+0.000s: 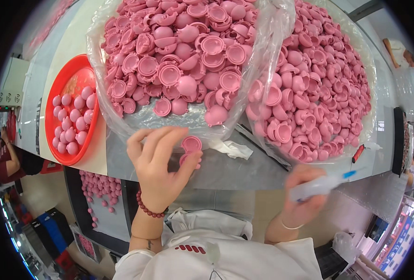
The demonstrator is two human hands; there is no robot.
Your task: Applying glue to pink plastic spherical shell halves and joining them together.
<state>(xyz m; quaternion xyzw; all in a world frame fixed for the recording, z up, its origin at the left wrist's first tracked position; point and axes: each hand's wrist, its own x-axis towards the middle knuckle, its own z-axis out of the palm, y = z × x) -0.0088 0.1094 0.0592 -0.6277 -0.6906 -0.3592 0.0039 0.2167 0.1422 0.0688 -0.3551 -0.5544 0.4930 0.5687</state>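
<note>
Far L: pale cabinet (pixel 11 97) w/ row of dark round symbols, too sm. to make out. Red tray (pixel 78 78) on desk (pixel 230 171), pink balls (pixel 74 119) grouped in it. Below desk edge: dark-walled bin (pixel 71 184), more pink balls inside.

L grip (pixel 158 161): partly closed, fingers curved, thumb bent in; has pink shell piece (pixel 191 143) betw. thumb & fingertips, nr front desk edge, round hollow facing up. 2nd pink lobe shows under thumb; can't tell if joined. Red bead bracelet (pixel 151 208) on wrist.

Behind it: clear bag (pixel 268 56) heaped w/ loose half-shells (pixel 169 74). Ctr: white shirt (pixel 169 261), red slanted stripes on chest. White tissue (pixel 232 149) on desk, thin dark rods (pixel 263 145) just R of it.

R grip (pixel 305 193): wrapped round white bottle (pixel 313 188), blue tip pointing R; motion blur, bottle marks unreadable. 2nd heap of half-shells (pixel 309 88) behind.

Far R: lit panel (pixel 398 242), lettering illegible.
</note>
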